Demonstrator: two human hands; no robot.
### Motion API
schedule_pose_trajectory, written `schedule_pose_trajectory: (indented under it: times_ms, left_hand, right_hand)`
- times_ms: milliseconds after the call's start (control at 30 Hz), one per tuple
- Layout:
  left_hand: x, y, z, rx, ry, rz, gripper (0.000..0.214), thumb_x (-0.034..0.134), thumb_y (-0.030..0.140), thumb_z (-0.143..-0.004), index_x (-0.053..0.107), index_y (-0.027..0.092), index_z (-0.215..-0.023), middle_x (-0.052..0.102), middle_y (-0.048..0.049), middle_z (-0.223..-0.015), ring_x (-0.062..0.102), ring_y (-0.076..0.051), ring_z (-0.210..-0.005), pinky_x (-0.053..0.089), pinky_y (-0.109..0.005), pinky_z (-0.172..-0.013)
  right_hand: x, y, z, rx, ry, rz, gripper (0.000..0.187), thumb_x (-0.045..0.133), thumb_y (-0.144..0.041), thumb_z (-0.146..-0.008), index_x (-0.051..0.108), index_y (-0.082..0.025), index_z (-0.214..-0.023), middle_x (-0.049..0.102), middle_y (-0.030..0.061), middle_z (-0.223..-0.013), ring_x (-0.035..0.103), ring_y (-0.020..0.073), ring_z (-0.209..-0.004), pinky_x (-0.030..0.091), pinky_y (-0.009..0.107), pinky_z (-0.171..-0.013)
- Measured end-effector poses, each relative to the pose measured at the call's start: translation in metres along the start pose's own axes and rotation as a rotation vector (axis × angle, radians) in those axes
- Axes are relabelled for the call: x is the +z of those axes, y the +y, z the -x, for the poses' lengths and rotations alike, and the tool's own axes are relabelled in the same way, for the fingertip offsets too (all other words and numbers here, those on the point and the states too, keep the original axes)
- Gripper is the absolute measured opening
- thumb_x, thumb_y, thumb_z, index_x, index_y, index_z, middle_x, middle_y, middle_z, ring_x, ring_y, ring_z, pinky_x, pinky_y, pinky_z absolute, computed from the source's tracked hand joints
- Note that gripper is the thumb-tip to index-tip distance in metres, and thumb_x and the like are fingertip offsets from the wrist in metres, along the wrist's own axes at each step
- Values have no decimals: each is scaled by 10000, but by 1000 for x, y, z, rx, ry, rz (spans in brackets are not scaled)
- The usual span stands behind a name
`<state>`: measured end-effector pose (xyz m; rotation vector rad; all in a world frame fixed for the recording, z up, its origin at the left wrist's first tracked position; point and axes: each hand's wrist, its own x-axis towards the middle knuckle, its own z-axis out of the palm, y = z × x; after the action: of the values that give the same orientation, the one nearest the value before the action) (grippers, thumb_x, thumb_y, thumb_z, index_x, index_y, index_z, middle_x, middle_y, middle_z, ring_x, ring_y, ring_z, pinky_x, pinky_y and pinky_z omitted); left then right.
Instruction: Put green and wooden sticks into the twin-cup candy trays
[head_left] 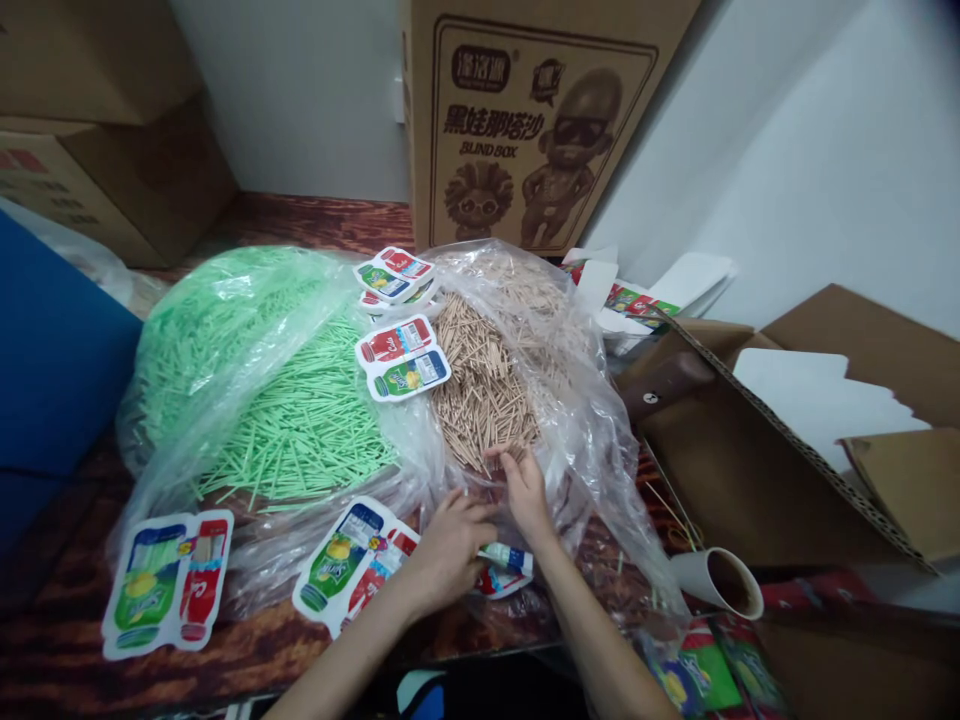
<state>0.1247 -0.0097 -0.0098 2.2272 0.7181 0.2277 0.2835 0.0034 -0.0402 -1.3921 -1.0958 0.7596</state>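
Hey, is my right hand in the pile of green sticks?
No, the right hand is at the near edge of the brown sticks.

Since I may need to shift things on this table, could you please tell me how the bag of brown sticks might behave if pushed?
The clear bag would probably fold and slump, as its film looks thin and wrinkled. The brown sticks lie loose and uncovered at the front, so some might spill. Heaped so high, they may make it drag somewhat.

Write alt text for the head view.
A person's right hand is at the tan sticks in a clear bag; the left hand is near printed cards. Green sticks lie in another bag at left; boxes stand behind.
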Motion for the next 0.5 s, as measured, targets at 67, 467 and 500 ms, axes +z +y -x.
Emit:
schedule_pose_trajectory:
  times_ms: [67,467,500]
  left_hand:
    - [0,0,0,2,-3,10,262,548,46,-737,691,225,-864,613,-39,-1272,481,-244,-1191,161,-491,-1118]
    - [-24,-2,36,-100,271,343,376,467,-39,-654,681,217,-826,604,-49,-1292,527,-219,-1183,382,-365,-1007]
    - [-25,-3,38,-111,284,366,367,468,-34,-661,679,215,-828,612,-56,-1280,539,-219,-1171,389,-359,-1000]
  right_hand:
    - [0,8,6,19,-26,45,206,454,-306,-904,619,-190,-861,620,32,-856,579,173,-857,432,311,-834]
    - [0,15,4,99,-74,69,154,477,-335,-882,556,-206,-851,632,12,-801,586,174,-803,436,303,-785]
    - [1,12,5,110,-74,68,157,477,-343,-882,549,-207,-849,623,4,-766,582,170,-768,438,295,-759]
